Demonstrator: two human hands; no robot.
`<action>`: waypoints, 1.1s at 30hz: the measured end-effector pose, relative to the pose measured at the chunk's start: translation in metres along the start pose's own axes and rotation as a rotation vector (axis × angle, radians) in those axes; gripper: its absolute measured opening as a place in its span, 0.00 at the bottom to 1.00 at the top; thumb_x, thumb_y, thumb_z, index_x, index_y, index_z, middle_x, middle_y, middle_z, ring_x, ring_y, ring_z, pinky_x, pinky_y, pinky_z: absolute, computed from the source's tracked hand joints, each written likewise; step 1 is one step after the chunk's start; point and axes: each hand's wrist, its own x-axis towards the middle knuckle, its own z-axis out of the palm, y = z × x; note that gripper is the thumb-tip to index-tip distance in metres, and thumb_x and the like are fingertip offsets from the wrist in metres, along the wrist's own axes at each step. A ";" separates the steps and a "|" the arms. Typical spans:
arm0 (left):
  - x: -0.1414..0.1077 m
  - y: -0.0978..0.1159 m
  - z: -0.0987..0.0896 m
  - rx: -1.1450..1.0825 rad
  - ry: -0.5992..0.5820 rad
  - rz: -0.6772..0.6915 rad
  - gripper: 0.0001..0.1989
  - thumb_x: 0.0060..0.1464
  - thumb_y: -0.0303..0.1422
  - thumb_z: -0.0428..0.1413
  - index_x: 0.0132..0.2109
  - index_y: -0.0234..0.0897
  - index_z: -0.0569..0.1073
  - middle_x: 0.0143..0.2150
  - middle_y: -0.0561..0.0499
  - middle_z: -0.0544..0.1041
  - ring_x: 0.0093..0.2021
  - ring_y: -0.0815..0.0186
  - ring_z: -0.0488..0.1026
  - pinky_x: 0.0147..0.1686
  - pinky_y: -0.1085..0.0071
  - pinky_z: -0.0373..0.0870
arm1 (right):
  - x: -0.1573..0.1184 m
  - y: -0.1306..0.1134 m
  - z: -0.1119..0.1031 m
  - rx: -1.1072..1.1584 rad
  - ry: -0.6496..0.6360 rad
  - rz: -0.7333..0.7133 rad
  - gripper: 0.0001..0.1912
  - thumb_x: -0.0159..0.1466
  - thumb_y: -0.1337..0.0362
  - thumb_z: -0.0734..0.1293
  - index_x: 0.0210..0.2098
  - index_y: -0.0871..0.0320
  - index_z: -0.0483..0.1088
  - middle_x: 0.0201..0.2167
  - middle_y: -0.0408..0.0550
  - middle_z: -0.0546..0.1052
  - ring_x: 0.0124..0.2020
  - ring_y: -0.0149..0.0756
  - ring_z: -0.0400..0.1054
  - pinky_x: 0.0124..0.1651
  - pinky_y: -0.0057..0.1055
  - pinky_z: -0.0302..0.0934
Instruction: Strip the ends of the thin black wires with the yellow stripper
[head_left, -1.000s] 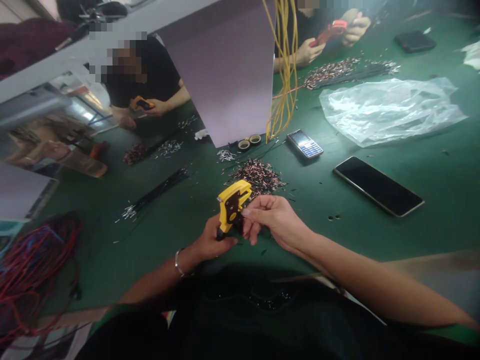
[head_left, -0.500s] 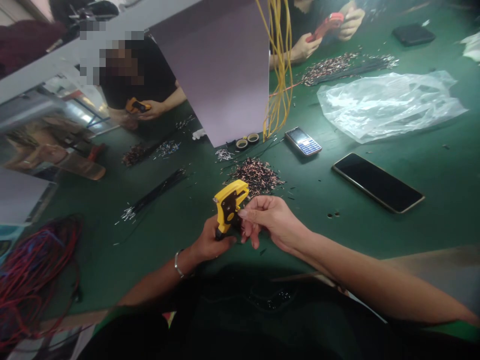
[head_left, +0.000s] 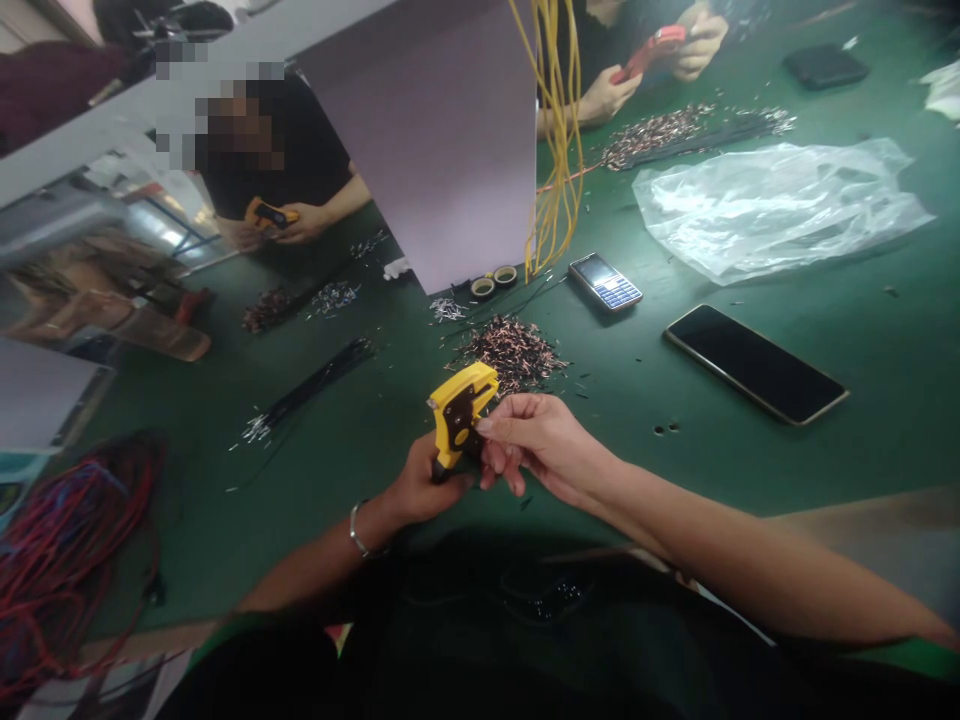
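My left hand (head_left: 429, 482) is wrapped round the handle of a yellow and black wire stripper (head_left: 454, 420), its head tilted up and to the right. Close against the tool's right side, my right hand (head_left: 536, 435) is closed, thumb and forefinger pinched together. Whatever sits in that pinch is too small or hidden to make out. Just beyond the stripper lies a heap of short black and copper-coloured wire ends (head_left: 516, 352). A bundle of thin black wires (head_left: 311, 385) with pale tips rests to the left.
A keypad phone (head_left: 606, 282), a smartphone (head_left: 756, 362) and a clear plastic bag (head_left: 780, 210) lie on the right. Yellow wires (head_left: 555, 140) hang beside a pale panel (head_left: 457, 140). Tangled red cables (head_left: 82, 550) fill the left edge. Co-workers hold tools across the green table.
My hands and the wire stripper stay almost in place. The fingers of my right hand below the pinch have shifted slightly.
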 end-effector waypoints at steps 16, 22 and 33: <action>-0.003 -0.002 0.005 0.095 0.037 0.016 0.06 0.59 0.32 0.57 0.37 0.32 0.73 0.29 0.47 0.78 0.27 0.68 0.73 0.29 0.73 0.70 | 0.000 0.002 -0.002 0.046 -0.036 0.014 0.14 0.54 0.61 0.74 0.19 0.57 0.67 0.13 0.39 0.73 0.08 0.25 0.63 0.20 0.27 0.68; -0.002 0.000 0.005 0.154 0.067 -0.010 0.08 0.58 0.34 0.57 0.36 0.32 0.74 0.26 0.49 0.77 0.25 0.69 0.71 0.26 0.74 0.69 | 0.000 0.001 0.000 0.051 -0.024 0.026 0.15 0.52 0.60 0.75 0.19 0.58 0.67 0.12 0.38 0.73 0.08 0.24 0.60 0.19 0.26 0.67; -0.004 0.002 0.012 -0.018 0.117 -0.130 0.13 0.57 0.39 0.59 0.34 0.33 0.70 0.20 0.54 0.72 0.17 0.72 0.67 0.18 0.77 0.64 | 0.001 0.000 0.001 0.031 -0.003 0.014 0.14 0.51 0.60 0.77 0.20 0.58 0.69 0.13 0.39 0.74 0.09 0.24 0.63 0.12 0.21 0.59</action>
